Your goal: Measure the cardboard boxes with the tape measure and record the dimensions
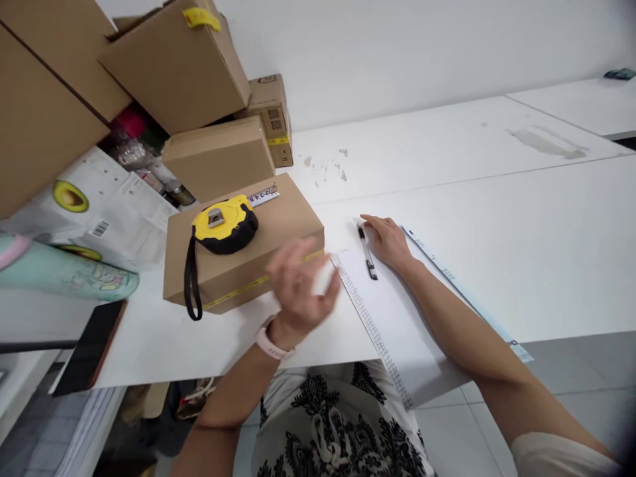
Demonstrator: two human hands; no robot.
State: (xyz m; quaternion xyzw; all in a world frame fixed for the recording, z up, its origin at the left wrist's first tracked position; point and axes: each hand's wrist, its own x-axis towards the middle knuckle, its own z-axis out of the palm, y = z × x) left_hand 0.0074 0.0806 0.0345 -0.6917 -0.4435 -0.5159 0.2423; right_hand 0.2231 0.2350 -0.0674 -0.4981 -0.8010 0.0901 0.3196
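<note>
**Desk (477, 232) check: box (295, 212), notebook (397, 318), tape (223, 222) and pen (368, 255)**

So the white desk is filled mostly on the left. At the far left, cartons (173, 73) are piled up against the wall. In front of them the box is set flat, with a strip of yellow tape run along its near side. The notebook is laid to the right of it, coil on its left side, near end poked out past the desk edge. A mint bottle (99, 275) is laid on its side at the left.

Hands next. The left hand (304, 285) is raised just off the near right corner of the box; it's blurred, fingers loosely curled and apart, nothing seen gripped. The right hand (391, 244) is rested at the notebook's far end, fingers slightly bent, nothing grasped. Whether the pen is touched by it can't be told.

A phone (92, 348) is parked at the near left corner. The tape is perched on top of the box, a short bit of blade pulled out to the right, strap hung over the near side. The pen is placed on the notebook, just left of the right hand.
</note>
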